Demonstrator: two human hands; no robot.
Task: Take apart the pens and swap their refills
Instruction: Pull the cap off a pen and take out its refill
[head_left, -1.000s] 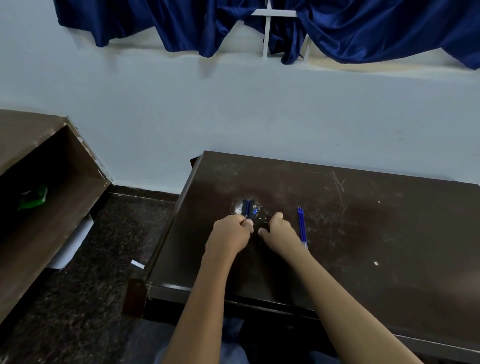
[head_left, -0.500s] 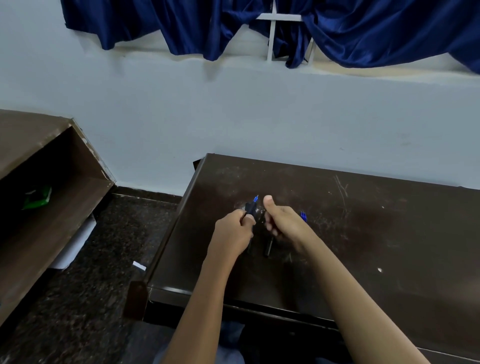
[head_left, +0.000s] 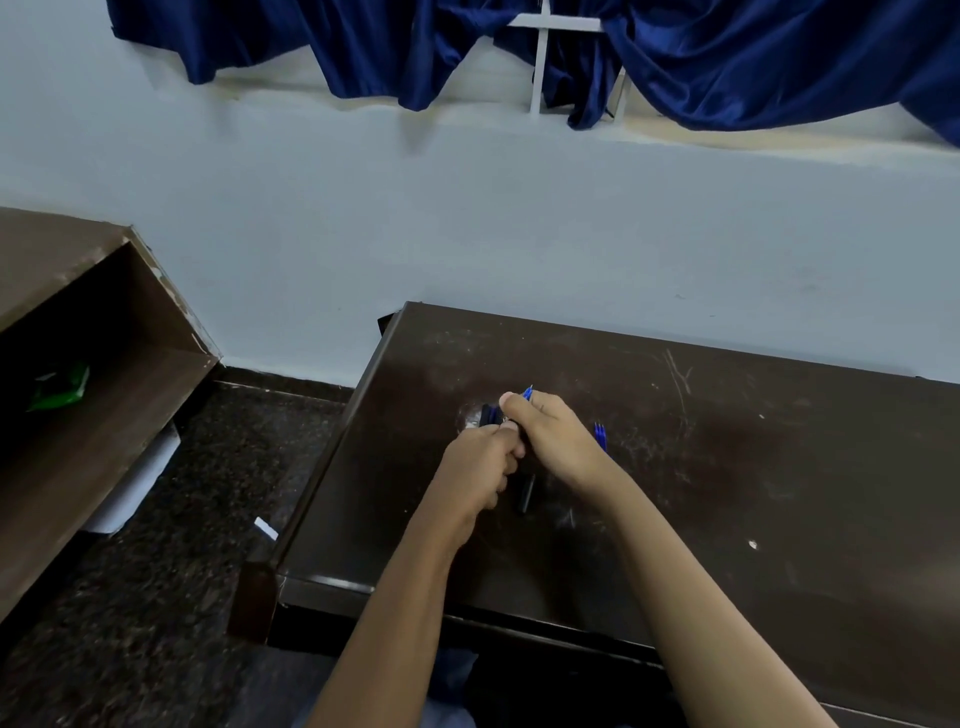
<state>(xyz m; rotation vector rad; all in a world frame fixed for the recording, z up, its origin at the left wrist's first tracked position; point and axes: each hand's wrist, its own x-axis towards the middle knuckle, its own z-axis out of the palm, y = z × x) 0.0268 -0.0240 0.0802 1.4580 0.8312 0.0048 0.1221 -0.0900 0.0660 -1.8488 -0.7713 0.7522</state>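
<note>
One pen (head_left: 524, 395) is up off the desk (head_left: 779, 467), gripped in both hands right over the desk's left half. Its blue tip pokes out past the right hand (head_left: 558, 441), whose fingers are curled tight around the barrel with the thumb laid along the top. The left hand (head_left: 485, 465) is balled up too, pressed against the right one, fingertips pinching the pen where the two hands meet. A dark piece (head_left: 525, 493) sticks out below the hands toward the desk's near edge; can't tell if it's part of the same pen or lying loose. Just beyond the left hand there's a small dark-blue bit (head_left: 488, 414) on a shiny patch of the desk, too blurry to name. Another blue pen (head_left: 600, 435) lies on the desk just right of the right hand, mostly hidden behind it. So that's two pens I can count for sure.
</note>
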